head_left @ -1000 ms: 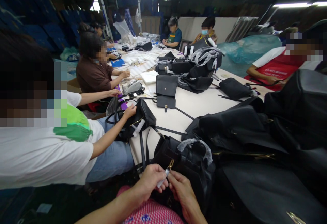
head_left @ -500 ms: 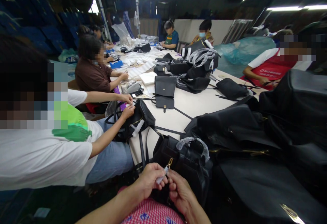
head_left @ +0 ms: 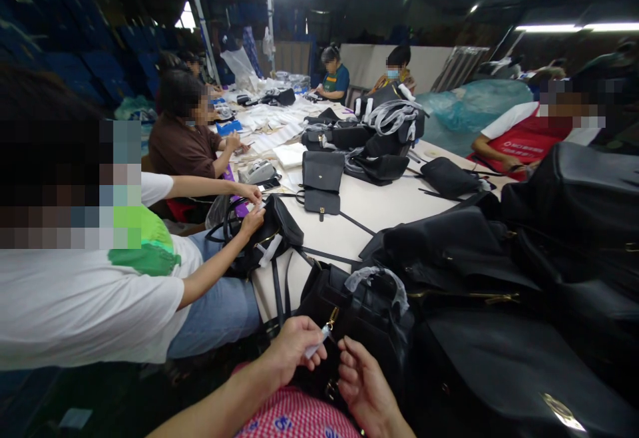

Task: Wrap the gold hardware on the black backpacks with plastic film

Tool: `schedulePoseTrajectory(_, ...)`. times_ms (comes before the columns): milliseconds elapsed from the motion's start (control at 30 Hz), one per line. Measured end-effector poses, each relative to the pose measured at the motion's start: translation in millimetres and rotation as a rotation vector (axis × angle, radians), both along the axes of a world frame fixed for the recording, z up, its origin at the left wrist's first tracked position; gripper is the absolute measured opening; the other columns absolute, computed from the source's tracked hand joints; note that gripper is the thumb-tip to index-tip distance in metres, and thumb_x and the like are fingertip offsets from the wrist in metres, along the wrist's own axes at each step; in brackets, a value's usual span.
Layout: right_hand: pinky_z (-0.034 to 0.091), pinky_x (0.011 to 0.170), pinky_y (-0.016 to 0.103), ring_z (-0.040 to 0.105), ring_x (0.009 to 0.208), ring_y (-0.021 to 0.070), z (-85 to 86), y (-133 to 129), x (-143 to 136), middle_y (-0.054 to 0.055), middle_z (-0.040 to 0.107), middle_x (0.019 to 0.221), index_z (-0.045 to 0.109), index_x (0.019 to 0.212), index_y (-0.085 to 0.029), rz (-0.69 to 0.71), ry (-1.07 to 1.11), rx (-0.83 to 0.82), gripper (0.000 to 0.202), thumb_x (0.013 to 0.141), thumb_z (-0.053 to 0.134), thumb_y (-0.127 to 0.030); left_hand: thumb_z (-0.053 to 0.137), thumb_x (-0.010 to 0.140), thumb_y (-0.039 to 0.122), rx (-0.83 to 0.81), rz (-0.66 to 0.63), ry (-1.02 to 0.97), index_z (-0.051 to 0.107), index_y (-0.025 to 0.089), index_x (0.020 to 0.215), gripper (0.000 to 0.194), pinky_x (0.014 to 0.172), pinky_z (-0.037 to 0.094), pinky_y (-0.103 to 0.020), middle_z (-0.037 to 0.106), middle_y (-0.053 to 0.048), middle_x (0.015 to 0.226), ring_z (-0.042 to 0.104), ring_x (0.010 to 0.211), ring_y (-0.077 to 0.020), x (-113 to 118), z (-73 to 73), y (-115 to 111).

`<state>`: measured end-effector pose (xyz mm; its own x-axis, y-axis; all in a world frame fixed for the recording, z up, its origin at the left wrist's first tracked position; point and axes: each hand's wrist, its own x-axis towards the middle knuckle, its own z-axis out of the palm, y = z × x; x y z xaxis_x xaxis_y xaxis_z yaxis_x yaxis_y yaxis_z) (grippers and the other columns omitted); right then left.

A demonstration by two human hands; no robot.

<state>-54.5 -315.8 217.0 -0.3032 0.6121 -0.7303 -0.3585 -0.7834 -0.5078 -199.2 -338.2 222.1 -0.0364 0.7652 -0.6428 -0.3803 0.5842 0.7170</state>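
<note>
My left hand (head_left: 298, 348) is closed, pinching a zipper pull (head_left: 316, 345) wrapped in whitish plastic, which hangs from a gold clasp (head_left: 331, 318). Behind it lies a black backpack (head_left: 367, 321), its top handle (head_left: 379, 279) sleeved in see-through film. Just right of the pull, my right hand (head_left: 360, 375) has thumb and forefinger pressed together, with the other fingers curled. Whatever sits in that pinch is too small to make out. A gap separates the two hands.
Large black bags (head_left: 519, 351) are heaped at my right. Close on my left, a co-worker's hands (head_left: 254, 208) work at another black bag (head_left: 282, 221). A small black backpack (head_left: 322, 185) lies on the white table (head_left: 399, 208), with more bags piled behind it.
My right hand has drawn away from the wrapped zipper pull, to the right and slightly down. My left hand keeps hold of the pull in nearly the same place.
</note>
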Motion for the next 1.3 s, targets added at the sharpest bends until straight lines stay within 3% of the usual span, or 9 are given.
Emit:
schedulePoseTrajectory(133, 0.015, 0.035, 0.013, 0.031, 0.037, -0.0005, 8.0, -7, -3, -0.01, 0.046, 0.05, 0.067, 0.08, -0.011, 0.071, -0.174, 0.103, 0.053, 0.048, 0.084, -0.05, 0.066, 0.068, 0.036, 0.093, -0.036, 0.183, 0.052, 0.016, 0.072, 0.024, 0.039, 0.035, -0.019, 0.063, -0.001, 0.05, 0.051, 0.04, -0.0096, 3, 2.8, -3)
schedulePoseTrajectory(233, 0.016, 0.036, 0.014, 0.033, 0.037, 0.0008, 6.6, -9, 2, -0.009, 0.047, 0.05, 0.069, 0.089, -0.012, 0.034, -0.266, 0.121, 0.066, 0.043, 0.084, -0.056, 0.062, 0.07, 0.035, 0.082, -0.051, 0.219, 0.052, 0.016, 0.073, 0.021, 0.039, 0.035, -0.019, 0.064, -0.001, 0.052, 0.052, 0.041, -0.0095, 2, 3.6, -4)
schedulePoseTrajectory(367, 0.012, 0.036, 0.015, 0.028, 0.035, 0.0005, 7.2, -13, 11, -0.011, 0.042, 0.045, 0.065, 0.072, -0.014, 0.001, -0.322, 0.098, 0.062, 0.038, 0.084, -0.062, 0.063, 0.07, 0.032, 0.046, -0.053, 0.179, 0.052, 0.016, 0.073, 0.02, 0.04, 0.036, -0.019, 0.064, -0.002, 0.052, 0.052, 0.041, -0.0101, 0, 4.3, -5)
schedulePoseTrajectory(500, 0.011, 0.037, 0.017, 0.02, 0.034, 0.0, 20.0, -17, 7, -0.012, 0.033, 0.04, 0.064, 0.067, -0.015, 0.117, -0.178, 0.208, 0.056, 0.049, 0.08, -0.065, 0.063, 0.072, 0.032, 0.07, -0.054, 0.214, 0.052, 0.017, 0.072, 0.019, 0.039, 0.036, -0.019, 0.064, -0.001, 0.052, 0.052, 0.041, -0.0101, 1, 3.5, -5)
schedulePoseTrajectory(633, 0.012, 0.036, 0.02, 0.024, 0.032, 0.0017, 26.3, -16, -2, -0.01, 0.038, 0.037, 0.067, 0.073, -0.014, 0.239, -0.228, 0.33, 0.059, 0.053, 0.075, -0.069, 0.06, 0.075, 0.033, 0.124, -0.096, 0.325, 0.051, 0.018, 0.072, 0.018, 0.038, 0.036, -0.018, 0.061, 0.001, 0.051, 0.051, 0.039, -0.0096, 2, 3.0, -7)
schedulePoseTrajectory(800, 0.012, 0.034, 0.019, 0.024, 0.032, 0.0011, 18.0, -10, -10, -0.01, 0.038, 0.04, 0.063, 0.065, -0.015, 0.233, -0.262, 0.281, 0.06, 0.048, 0.077, -0.071, 0.058, 0.078, 0.029, 0.217, -0.132, 0.434, 0.053, 0.018, 0.072, 0.014, 0.04, 0.036, -0.017, 0.061, 0.002, 0.052, 0.052, 0.042, -0.009, 5, 10.3, -14)
schedulePoseTrajectory(1033, 0.006, 0.038, 0.015, 0.014, 0.038, -0.0019, 9.1, -8, -14, -0.016, 0.028, 0.044, 0.058, 0.067, -0.016, 0.09, 0.043, -0.011, 0.05, 0.043, 0.091, -0.046, 0.058, 0.073, 0.026, 0.194, -0.085, 0.296, 0.046, 0.02, 0.076, 0.013, 0.039, 0.038, -0.017, 0.062, 0.002, 0.054, 0.054, 0.042, -0.0104, 8, 7.1, -21)
schedulePoseTrajectory(1200, 0.006, 0.037, 0.015, 0.013, 0.038, -0.0022, 4.4, -7, -13, -0.016, 0.028, 0.044, 0.062, 0.074, -0.014, 0.104, 0.03, 0.006, 0.051, 0.046, 0.09, -0.046, 0.064, 0.067, 0.04, 0.086, 0.003, 0.081, 0.049, 0.018, 0.082, 0.031, 0.043, 0.045, -0.021, 0.06, 0.002, 0.063, 0.057, 0.052, -0.0127, 3, 2.5, -17)
schedulePoseTrajectory(1300, 0.006, 0.037, 0.015, 0.014, 0.037, -0.0021, 4.6, -7, -14, -0.016, 0.03, 0.043, 0.063, 0.073, -0.014, 0.134, -0.041, 0.047, 0.052, 0.046, 0.088, -0.05, 0.059, 0.07, 0.045, 0.085, 0.029, 0.107, 0.053, 0.017, 0.078, 0.03, 0.046, 0.044, -0.021, 0.061, -0.002, 0.071, 0.058, 0.058, -0.0133, 2, 1.6, -10)
